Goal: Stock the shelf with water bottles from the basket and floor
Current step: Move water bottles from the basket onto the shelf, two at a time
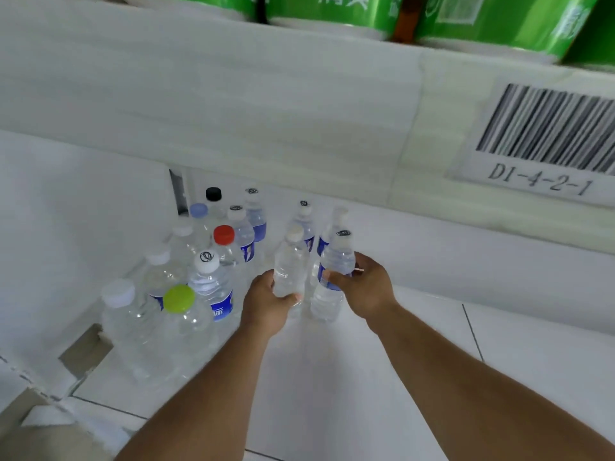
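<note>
About a dozen bottles already stand on the low shelf (432,261) — the left hand (266,304) grips an unlabelled clear bottle (289,267), the right hand (366,287) a blue-labelled bottle (334,271), seemingly being placed; the basket is unseen.

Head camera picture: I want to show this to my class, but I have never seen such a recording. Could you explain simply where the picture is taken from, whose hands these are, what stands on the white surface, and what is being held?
There is no machine here. A person wears one wide-angle camera on the head, looking forward and down, so you see their own two bare arms reaching out.

The left hand grips a clear bottle with a white cap. The right hand grips a bottle with a blue label. Both bottles are upright.

Around them, on the white shelf surface, stand more water bottles, among them ones with a red cap, a green cap and a black cap.

Above runs a shelf edge with a barcode label, and green packages sit on top.
</note>
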